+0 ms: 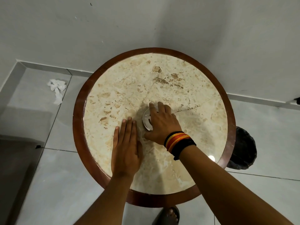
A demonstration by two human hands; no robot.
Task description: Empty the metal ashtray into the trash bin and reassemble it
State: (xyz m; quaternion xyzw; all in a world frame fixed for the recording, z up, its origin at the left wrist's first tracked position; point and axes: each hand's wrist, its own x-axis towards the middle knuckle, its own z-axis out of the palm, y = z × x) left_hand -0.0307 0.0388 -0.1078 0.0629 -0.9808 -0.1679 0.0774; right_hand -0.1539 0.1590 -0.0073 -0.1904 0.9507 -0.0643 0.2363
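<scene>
Reaching: right hand [162, 124] covers the round slotted metal ashtray [146, 119], mid round marble surface [203, 120]; grip unclear.
Left hand [125, 146]: flat, empty.
Next: lift toward black trash bin [243, 148].

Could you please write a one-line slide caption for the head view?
Right hand covers the metal ashtray on a round marble table; left hand lies flat beside it.

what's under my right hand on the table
The metal ashtray sits under your right hand, which covers most of it. Only its left rim and slotted top show; its contents are hidden.
</scene>
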